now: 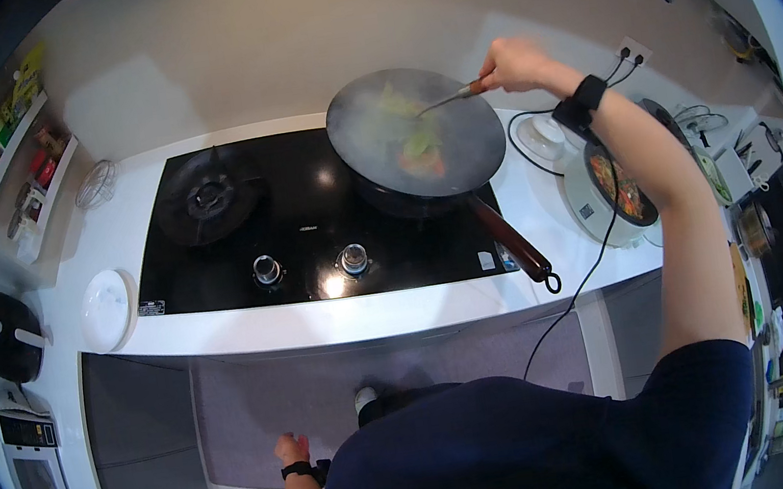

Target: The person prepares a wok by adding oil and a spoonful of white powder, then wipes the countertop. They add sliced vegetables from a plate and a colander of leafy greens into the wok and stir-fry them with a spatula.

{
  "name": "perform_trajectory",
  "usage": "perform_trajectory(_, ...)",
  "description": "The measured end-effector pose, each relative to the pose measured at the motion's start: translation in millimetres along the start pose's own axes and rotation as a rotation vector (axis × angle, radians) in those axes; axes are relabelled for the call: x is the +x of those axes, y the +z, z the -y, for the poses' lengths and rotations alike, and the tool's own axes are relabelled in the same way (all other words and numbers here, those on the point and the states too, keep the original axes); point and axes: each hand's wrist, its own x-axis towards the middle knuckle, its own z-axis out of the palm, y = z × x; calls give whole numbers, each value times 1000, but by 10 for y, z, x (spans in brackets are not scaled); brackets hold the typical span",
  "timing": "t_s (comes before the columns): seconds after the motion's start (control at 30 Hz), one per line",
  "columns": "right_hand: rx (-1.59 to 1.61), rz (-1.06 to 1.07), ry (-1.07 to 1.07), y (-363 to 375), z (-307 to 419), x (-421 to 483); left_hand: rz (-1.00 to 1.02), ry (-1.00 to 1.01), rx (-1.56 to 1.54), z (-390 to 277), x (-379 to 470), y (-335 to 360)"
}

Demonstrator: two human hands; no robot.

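Over the pan's right side, my right hand (509, 66) grips the wooden handle of a metal cooking utensil (450, 99). Its far end dips into a dark wok (362, 137), and steam blurs its shape. Green leafy pieces and some reddish food (421, 151) lie in the wok amid the haze. The wok sits on the right burner, its brown handle (513, 239) pointing toward me and to the right. My left hand (291, 447) hangs low beside my body, away from the counter, with nothing visible in it; its fingers look curled.
A black gas cooktop (304, 256) has a bare left burner (209, 196) and two knobs. White plates (106, 312) lie left. At right, a white electric cooker (584, 212) holds cooked food (617, 185); a black cable (603, 246) hangs past it. Spice shelves (16, 156) line the left wall.
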Motion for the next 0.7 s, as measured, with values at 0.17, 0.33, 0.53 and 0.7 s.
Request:
perform_trajectory(0.17,-48,182,69,-322,-18,-187,42,-43,-50,-73,26,-50)
perform_trajectory(0.33,-427,126,-20,-541,-97,-302,36,21,-45,-127,27,-120)
perform_trajectory(0.53,-297,-122,-143,-52,-24,-32,35,12,-78,-207,-27,-252)
perform_trajectory(0.7,-220,-231,-78,-39,-62,55,90,-59,-148,-178,-86,-346)
